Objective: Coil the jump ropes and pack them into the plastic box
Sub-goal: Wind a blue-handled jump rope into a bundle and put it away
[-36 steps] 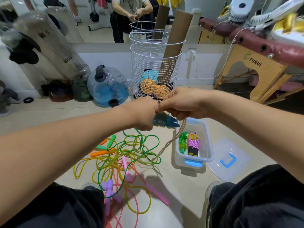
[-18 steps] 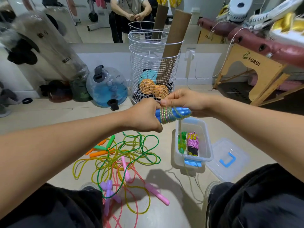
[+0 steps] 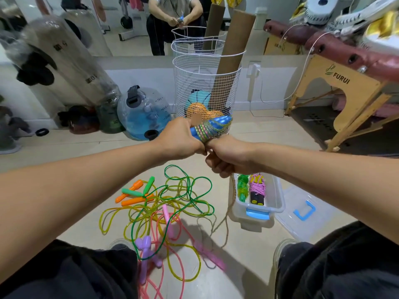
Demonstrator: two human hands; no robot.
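My left hand (image 3: 180, 140) grips the blue handles of a jump rope (image 3: 212, 126), with several turns of multicoloured cord wound round them. Just below, my right hand (image 3: 228, 157) grips the cord's loose end (image 3: 228, 210), which hangs down to the floor beside the box. The clear plastic box (image 3: 278, 197) sits on the floor lower right and holds a coiled green rope (image 3: 243, 187) and a coiled pink rope (image 3: 257, 187). A tangle of green, yellow and pink ropes (image 3: 172, 203) lies on the floor between my knees.
The box's clear lid (image 3: 302, 214) with a blue handle lies right of the box. A white wire basket (image 3: 205, 83) with balls and cardboard tubes stands ahead, a blue water jug (image 3: 144, 112) to its left, a wooden bench (image 3: 345, 93) at right.
The right hand dropped from beside the blue handles to below them, pulling the cord down. The handles tilted up to the right and rose slightly.
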